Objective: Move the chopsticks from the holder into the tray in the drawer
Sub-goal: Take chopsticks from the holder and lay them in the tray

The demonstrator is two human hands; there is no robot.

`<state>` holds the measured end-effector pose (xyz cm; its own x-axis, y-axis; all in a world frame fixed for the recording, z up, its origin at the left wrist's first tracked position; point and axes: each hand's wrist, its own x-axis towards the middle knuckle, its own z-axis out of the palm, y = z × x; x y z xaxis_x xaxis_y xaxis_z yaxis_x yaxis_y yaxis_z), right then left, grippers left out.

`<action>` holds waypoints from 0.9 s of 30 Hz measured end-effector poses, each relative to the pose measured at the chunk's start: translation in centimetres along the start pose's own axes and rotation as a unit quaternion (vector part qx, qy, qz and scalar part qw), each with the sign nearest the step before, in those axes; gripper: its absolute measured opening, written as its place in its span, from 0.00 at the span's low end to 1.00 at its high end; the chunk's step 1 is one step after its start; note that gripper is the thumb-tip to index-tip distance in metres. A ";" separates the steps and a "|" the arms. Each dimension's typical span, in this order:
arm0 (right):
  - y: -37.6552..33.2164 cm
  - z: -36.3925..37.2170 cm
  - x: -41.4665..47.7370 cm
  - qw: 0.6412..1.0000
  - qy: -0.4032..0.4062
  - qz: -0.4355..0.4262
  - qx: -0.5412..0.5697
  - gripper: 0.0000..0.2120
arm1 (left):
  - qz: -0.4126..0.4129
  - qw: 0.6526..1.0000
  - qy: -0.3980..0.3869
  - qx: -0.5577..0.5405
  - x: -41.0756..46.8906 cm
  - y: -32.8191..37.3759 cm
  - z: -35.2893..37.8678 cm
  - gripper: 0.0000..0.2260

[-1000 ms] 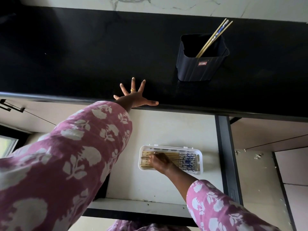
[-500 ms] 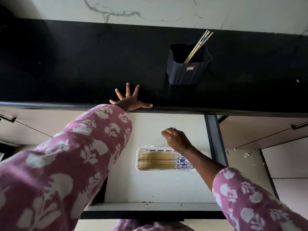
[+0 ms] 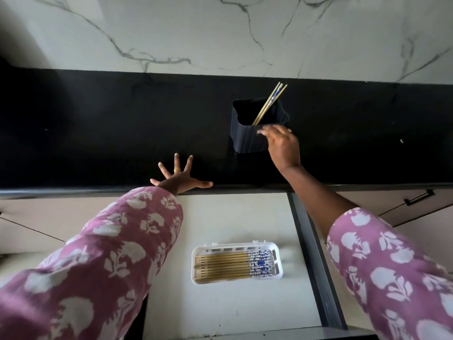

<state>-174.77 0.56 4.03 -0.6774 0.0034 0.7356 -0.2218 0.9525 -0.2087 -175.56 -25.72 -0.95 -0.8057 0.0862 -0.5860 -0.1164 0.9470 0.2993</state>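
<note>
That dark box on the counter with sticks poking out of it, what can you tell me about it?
The holder is a dark, matte, squarish tub, plastic by its look, open at the top, with ribbed corners and a small red label on its near wall. It stands upright on the black counter. A few chopsticks lean in it toward the far right corner. The right hand is at its near right rim; whether it touches is unclear.

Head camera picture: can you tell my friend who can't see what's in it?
A person's right hand reaches up to a dark holder on a black counter, where a few chopsticks lean. The left hand lies spread flat on the counter's edge. Below, an open drawer holds a white tray filled with chopsticks.
</note>
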 end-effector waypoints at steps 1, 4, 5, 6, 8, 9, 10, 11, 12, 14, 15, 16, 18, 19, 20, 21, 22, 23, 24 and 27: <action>0.4 0.1 0.9 1.000 -0.001 0.017 -0.001 0.04 | -0.001 1.000 -0.001 0.001 0.1 0.0 0.1 0.51; 1.3 0.4 3.9 0.996 -0.017 0.083 0.020 0.06 | -0.009 1.000 -0.004 0.001 0.3 -0.2 0.1 0.51; 1.6 0.5 4.8 0.992 -0.023 0.118 0.027 0.07 | -0.012 1.000 -0.005 0.002 0.3 -0.2 0.0 0.51; 1.9 0.7 5.6 0.986 -0.031 0.162 0.034 0.09 | -0.014 1.000 -0.006 0.003 0.4 -0.1 -0.1 0.51; 2.4 1.0 7.0 0.965 -0.050 0.253 0.055 0.11 | -0.015 1.000 -0.008 0.004 0.4 0.0 -0.1 0.51; 2.8 1.3 7.6 0.952 -0.056 0.292 0.073 0.11 | -0.016 1.000 -0.010 0.004 0.5 0.1 -0.1 0.51; 3.1 1.6 8.1 0.940 -0.063 0.322 0.094 0.11 | -0.017 1.000 -0.011 0.005 0.5 0.2 -0.1 0.51; 3.5 2.2 8.6 0.926 -0.077 0.349 0.118 0.11 | -0.019 1.000 -0.012 0.007 0.6 0.3 0.0 0.51; 3.9 2.9 9.2 0.911 -0.094 0.376 0.141 0.10 | -0.021 1.000 -0.013 0.008 0.6 0.3 0.1 0.51; 4.9 5.0 10.3 0.866 -0.120 0.451 0.181 0.08 | -0.025 1.000 -0.015 0.010 0.7 0.4 0.1 0.52; 5.4 6.1 10.6 0.841 -0.124 0.490 0.192 0.09 | -0.025 1.000 -0.015 0.010 0.7 0.4 0.0 0.52; 6.1 7.3 11.0 0.824 -0.127 0.518 0.192 0.12 | -0.026 1.000 -0.016 0.009 0.7 0.4 0.0 0.52; 7.3 9.6 11.3 0.815 -0.134 0.539 0.168 0.19 | -0.026 1.000 -0.016 0.006 0.8 0.4 -0.1 0.51; 7.7 10.4 11.3 0.814 -0.141 0.542 0.157 0.22 | -0.027 1.000 -0.016 0.004 0.8 0.4 -0.2 0.51; 7.7 10.9 11.3 0.813 -0.146 0.542 0.151 0.23 | -0.027 1.000 -0.015 0.004 0.8 0.4 -0.2 0.52; 7.6 11.2 11.3 0.811 -0.150 0.547 0.144 0.23 | -0.027 1.000 -0.015 0.004 0.8 0.4 -0.1 0.52; 7.6 11.5 11.4 0.811 -0.149 0.549 0.139 0.22 | -0.028 0.999 -0.016 0.004 0.8 0.4 -0.1 0.52; 7.6 11.7 11.5 0.809 -0.146 0.553 0.137 0.20 | -0.030 0.999 -0.017 0.003 0.8 0.4 -0.1 0.52; 7.9 12.1 11.7 0.809 -0.142 0.555 0.134 0.17 | -0.030 0.999 -0.018 0.003 0.8 0.4 -0.1 0.52; 8.6 12.8 12.0 0.798 -0.143 0.570 0.137 0.15 | -0.029 0.999 -0.017 0.001 0.9 0.5 -0.1 0.52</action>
<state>-193.83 4.91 2.83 -0.6725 0.7122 -0.2013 0.5338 0.2783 -0.7985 -176.35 -25.24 -1.26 -0.7777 0.0415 -0.6273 -0.1610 0.9514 0.2624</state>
